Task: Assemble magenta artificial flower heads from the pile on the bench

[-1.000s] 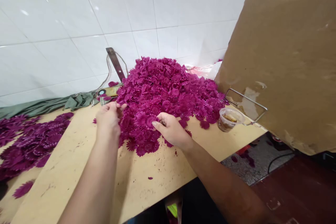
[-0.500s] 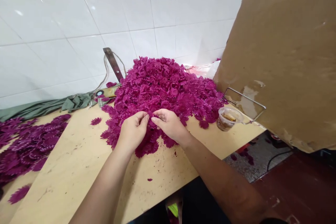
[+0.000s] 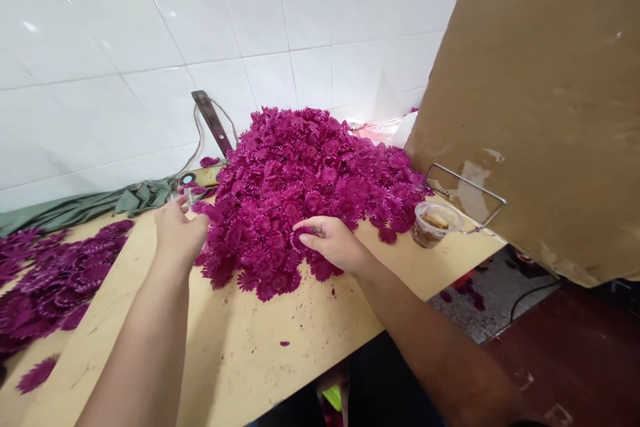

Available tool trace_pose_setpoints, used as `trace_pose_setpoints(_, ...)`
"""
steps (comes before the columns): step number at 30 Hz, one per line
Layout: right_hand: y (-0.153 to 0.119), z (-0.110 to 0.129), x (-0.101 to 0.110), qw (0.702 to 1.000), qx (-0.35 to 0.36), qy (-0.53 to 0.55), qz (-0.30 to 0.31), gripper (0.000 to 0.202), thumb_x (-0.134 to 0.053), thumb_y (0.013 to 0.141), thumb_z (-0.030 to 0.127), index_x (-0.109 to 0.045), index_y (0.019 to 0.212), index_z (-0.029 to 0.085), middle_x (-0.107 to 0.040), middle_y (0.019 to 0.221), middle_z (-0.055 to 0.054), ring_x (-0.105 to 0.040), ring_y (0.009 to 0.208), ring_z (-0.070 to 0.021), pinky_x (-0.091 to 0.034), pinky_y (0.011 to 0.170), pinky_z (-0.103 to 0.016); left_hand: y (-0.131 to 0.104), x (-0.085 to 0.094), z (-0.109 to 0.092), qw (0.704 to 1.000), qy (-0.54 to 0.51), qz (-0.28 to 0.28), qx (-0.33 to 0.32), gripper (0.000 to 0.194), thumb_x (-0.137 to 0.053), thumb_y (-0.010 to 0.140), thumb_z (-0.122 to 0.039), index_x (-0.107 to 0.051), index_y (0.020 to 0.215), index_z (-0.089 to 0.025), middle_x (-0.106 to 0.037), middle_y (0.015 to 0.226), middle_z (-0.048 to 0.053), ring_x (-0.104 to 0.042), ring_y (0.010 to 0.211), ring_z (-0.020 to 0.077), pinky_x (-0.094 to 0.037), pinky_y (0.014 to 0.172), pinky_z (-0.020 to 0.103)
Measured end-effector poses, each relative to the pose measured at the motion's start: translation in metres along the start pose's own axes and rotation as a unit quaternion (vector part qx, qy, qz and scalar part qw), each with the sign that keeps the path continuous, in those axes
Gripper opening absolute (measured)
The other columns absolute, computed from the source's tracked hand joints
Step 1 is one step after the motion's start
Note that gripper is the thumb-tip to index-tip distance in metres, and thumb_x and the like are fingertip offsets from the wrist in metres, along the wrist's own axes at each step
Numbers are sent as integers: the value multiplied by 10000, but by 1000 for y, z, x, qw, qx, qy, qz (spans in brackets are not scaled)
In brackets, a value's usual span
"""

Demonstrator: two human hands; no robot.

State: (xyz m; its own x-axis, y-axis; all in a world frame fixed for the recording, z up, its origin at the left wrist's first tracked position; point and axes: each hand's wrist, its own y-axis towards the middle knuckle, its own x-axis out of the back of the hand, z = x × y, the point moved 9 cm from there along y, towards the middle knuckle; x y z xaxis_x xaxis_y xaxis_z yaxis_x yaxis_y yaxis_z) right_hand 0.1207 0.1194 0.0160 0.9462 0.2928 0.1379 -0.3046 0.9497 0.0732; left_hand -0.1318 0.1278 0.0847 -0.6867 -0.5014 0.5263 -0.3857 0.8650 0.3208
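A big heap of magenta artificial flower heads [image 3: 295, 167] with fringed petals fills the middle of the table. At its front edge my right hand [image 3: 330, 240] pinches one flower head [image 3: 302, 239] between thumb and fingers. My left hand [image 3: 179, 230] is in the air left of the heap, thumb and fingers apart, with nothing visible in it. Its palm side faces away from me, so the fingertips are partly hidden.
More magenta flower heads [image 3: 75, 280] lie at the left. A green cloth [image 3: 100, 205] runs along the tiled wall [image 3: 165, 7]. On the right are a plastic cup [image 3: 434, 225] of brown liquid, a wire frame [image 3: 470, 187] and a large cardboard sheet [image 3: 540, 113]. An upright metal strip [image 3: 213, 121] stands behind.
My hands were together at the front of the heap; the left has moved away to the left. The right stays near the heap, a flower head now visible in its fingers.
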Motion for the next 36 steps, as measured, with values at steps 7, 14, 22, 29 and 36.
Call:
trace_pose_setpoints(7, 7, 18, 2, 993, 49, -96, -48, 90, -520, 747, 250, -520, 713, 167, -466, 568, 51, -404, 515, -84, -345, 538, -236, -64, -42, -51, 995, 6, 42, -95, 256, -514, 699, -346, -642, 878, -216, -677, 881, 48, -616, 876, 226, -467, 835, 383)
trace_pose_setpoints(14, 8, 27, 7, 975, 81, -182, -96, 279, -503, 749, 287, -336, 549, 185, -357, 528, 56, -309, 516, -77, -242, 518, -241, -92, -89, -71, 980, -28, 142, -137, 256, -561, 713, -381, -678, 862, -209, -683, 898, 47, -612, 845, 199, -448, 837, 337)
trace_pose_setpoints(22, 6, 21, 1, 997, 68, 37, -27, 196, -492, 756, 318, -472, 637, 164, -434, 580, 46, -387, 542, -75, -337, 547, -232, -85, -95, -56, 981, -142, 131, 0, 188, -613, 617, -325, -656, 715, -170, -666, 699, 11, -568, 647, 144, -435, 672, 273)
trace_pose_setpoints(29, 4, 25, -11, 994, 42, 97, -26, 85, -535, 713, 221, -509, 676, 150, -457, 574, 50, -393, 513, -66, -339, 528, -223, -65, -86, -36, 937, -333, 10, 103, 185, -664, 498, -267, -540, 567, -147, -491, 487, -70, -379, 453, 46, -326, 497, 196)
trace_pose_setpoints(36, -2, 24, 8, 997, 47, 9, -64, 285, -495, 749, 320, -361, 536, 185, -303, 489, 74, -270, 447, -51, -218, 447, -221, -27, -33, -7, 907, -351, -148, 177, 105, -460, 732, -183, -425, 632, -181, -467, 577, -55, -476, 543, 70, -356, 528, 204)
